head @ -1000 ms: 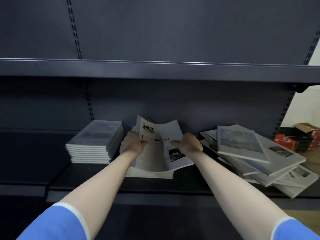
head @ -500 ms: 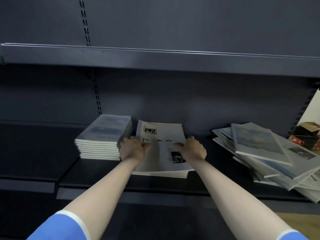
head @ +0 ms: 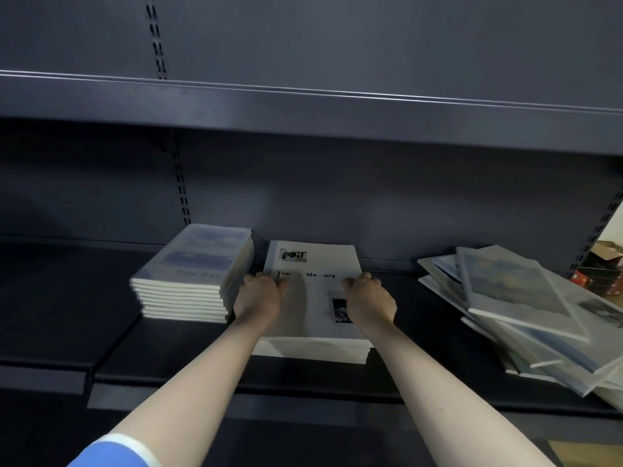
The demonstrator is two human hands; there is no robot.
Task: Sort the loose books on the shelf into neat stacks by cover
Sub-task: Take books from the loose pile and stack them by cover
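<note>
Books lie in three groups on the dark shelf (head: 188, 362). At the middle sits the white stack (head: 315, 348), its top cover printed with black lettering and two small dark pictures. Both hands are on that top cover. The left hand (head: 258, 298) rests at the cover's left edge with its fingers curled over the side, the thumb lying across the paper. The right hand (head: 369, 303) sits near the cover's right edge, fingers bent and gripping that side. Between them the cover lies flat.

Just left of the white stack, almost touching it, stands the blue stack (head: 194, 274), squared up and taller, with a pale blue cover on top. Well apart to the right, a loose pile (head: 526, 308) sprawls toward the near right corner, its books fanned at different angles; the top one shows a cloudy blue picture and is tilted.

Above runs an upper shelf (head: 303, 109) of the same dark metal. At the far right edge, past the shelf's upright, boxes (head: 603, 264) are on the floor, too small to tell more. A blue sleeve (head: 111, 453) shows on the left arm.
</note>
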